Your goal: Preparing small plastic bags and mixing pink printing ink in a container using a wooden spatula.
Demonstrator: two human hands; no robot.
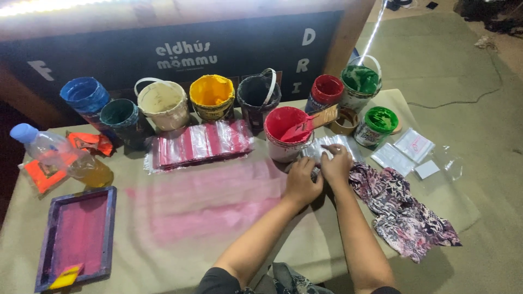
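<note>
Hands [303, 181] [336, 165] pinching clear plastic sleeves [327, 148] beside red paint bucket [286, 133] — best peeled singly, away from wet rim.

Cloth-covered table [180, 256], dark board [109, 54] (lit above).

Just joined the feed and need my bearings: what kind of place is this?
Probably a small screen-printing work table. A row of open paint tubs, such as the yellow tub, a framed printing screen stained pink, and both hands, left hand and right hand, on clear plastic bags.
</note>
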